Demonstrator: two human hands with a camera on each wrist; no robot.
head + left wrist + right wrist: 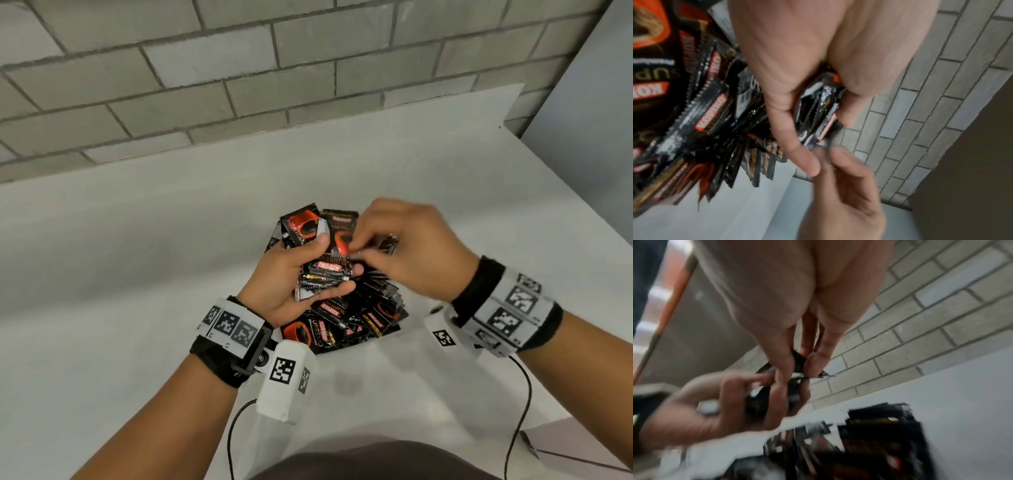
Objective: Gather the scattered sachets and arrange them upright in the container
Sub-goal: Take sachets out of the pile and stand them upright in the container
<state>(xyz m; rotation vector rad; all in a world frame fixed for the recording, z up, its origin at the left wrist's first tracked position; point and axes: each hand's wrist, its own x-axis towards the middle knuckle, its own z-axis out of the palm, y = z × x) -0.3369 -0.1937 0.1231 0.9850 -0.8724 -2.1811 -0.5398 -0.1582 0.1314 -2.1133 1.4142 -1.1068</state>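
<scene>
Both hands worked above the counter [137,240]: the left hand [284,287] gripped a sachet bundle [323,274], the right hand [407,246] pinched one sachet [388,244] beside it; a loosened grip would likely spill slick packets onto the pile [359,318].

In front of me a pale grey tabletop [137,240] runs to a far wall of grey bricks [239,85] with darker mortar lines. At far right stands a plain blue-grey panel [589,102], under even light.
</scene>
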